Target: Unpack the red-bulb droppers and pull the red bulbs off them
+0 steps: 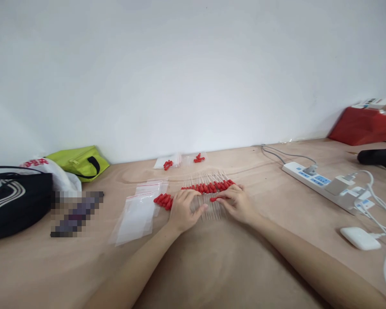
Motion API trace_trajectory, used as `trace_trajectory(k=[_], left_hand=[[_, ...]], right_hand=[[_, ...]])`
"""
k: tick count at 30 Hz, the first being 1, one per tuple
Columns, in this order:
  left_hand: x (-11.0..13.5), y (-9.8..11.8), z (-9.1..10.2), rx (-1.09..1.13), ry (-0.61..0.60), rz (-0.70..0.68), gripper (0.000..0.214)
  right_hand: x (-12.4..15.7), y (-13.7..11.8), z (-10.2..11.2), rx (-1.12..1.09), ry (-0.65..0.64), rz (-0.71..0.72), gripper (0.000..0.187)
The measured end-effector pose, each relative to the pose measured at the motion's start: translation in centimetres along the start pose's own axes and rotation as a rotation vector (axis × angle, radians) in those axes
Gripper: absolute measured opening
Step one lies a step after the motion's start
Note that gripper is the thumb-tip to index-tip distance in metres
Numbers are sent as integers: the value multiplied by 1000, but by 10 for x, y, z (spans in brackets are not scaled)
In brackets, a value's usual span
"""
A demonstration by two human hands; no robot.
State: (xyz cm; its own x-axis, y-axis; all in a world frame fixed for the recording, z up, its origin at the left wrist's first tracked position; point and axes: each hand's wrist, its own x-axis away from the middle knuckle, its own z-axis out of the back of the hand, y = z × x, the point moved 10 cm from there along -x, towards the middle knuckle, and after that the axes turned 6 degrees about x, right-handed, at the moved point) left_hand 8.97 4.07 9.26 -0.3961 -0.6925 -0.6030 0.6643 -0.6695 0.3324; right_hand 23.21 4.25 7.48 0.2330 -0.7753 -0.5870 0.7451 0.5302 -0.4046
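A row of thin pale sticks (209,177) lies side by side on the table, with small red bulb-shaped pieces (206,188) along their near ends. More thin sticks (216,211) show between my hands. My right hand (239,202) pinches one red bulb-shaped piece (213,199) between thumb and fingertips; whether it sits on a stick cannot be made out. My left hand (185,211) rests over the left side of the sticks, fingers curved and thumb apart, nothing visibly gripped. Beside it is a loose pile of red pieces (163,201).
Clear zip bags (135,219) lie left of the pile. Two small bags with red pieces (167,165) (198,159) are near the wall. A white power strip (318,182), cables and a white charger case (360,238) occupy the right. Bags (16,206) stand at left.
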Motion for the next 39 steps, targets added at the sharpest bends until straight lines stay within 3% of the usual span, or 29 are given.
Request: trace_trajectory(k=[4,7,12,17,24,31,36,39], left_hand=[[-21,-31,-12,-164,-27,211,20],[-30,-46,-26,-220,-83,283,26],[-31,-52,-37,-208,-120,318,23],[-31,-52,-36,-217,-89,311,19],[-23,-42,-2,-254,72,252,17],[13,-38,25,95,127,145,16],[28,-39,32,189,188,138,17],[29,-42,27,261,177,175,15]], right_hand=[[17,72,13,43,82,-381,19],[23,91,10,104,45,-483,20],[21,85,12,181,29,-453,19],[23,84,16,221,29,-437,20],[22,89,7,295,-49,-426,18],[19,79,8,341,-53,-308,15],[17,69,11,446,-25,-193,17],[17,61,21,442,80,-183,20]])
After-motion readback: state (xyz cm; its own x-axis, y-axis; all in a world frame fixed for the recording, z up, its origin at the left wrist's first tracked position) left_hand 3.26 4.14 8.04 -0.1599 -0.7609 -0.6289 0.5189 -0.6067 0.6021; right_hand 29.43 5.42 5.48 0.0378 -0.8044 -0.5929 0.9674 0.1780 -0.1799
